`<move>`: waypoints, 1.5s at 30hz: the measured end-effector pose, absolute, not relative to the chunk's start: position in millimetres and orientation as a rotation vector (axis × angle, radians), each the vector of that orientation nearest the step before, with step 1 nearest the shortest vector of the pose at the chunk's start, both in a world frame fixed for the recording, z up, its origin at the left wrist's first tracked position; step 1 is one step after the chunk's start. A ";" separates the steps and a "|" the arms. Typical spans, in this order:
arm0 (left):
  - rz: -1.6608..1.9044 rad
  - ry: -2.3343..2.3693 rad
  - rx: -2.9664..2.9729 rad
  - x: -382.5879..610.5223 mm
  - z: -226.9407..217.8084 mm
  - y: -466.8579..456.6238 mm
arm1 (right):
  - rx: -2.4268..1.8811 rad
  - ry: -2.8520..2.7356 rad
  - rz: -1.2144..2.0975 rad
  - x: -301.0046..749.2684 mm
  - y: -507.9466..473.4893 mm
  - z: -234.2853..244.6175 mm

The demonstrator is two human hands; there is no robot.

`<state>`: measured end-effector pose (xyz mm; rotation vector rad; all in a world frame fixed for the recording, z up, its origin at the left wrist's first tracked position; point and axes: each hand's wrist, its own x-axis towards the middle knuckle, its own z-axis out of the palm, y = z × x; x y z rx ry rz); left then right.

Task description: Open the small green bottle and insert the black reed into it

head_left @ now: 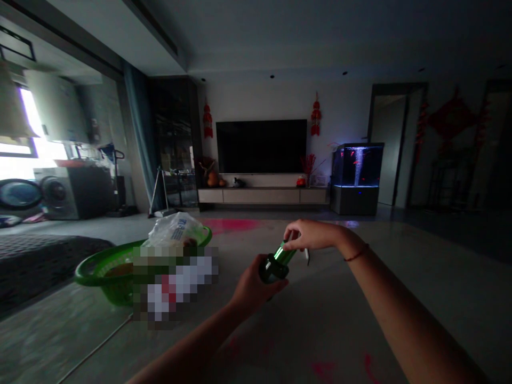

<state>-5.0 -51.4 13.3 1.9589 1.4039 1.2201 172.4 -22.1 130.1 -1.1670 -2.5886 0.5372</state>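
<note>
Above the table (320,320), both my hands are on one object: a dark, glossy, rounded body (274,269) with a shiny green metallic tube (282,254) rising from it, tilted to the upper right. Its exact kind I cannot make out. My left hand (256,288) is closed around the dark body, with the thumb along its lower side. My right hand (310,234) comes from the right and pinches the green tube near its top. A small thin pale object (307,256) shows just beyond the right fingers, partly hidden.
At left on the table stands a green plastic basket (114,288) with a clear plastic bag (176,229) in it. A blurred-out white and red patch lies before it, and a thin cord (96,349) runs toward me. Farther off are a television (262,146) and a lit aquarium (356,168).
</note>
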 end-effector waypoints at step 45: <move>1.246 1.384 1.996 -6.2 12.5 -51.1 | -1.054 -2.631 0.639 178.7 -19.1 128.9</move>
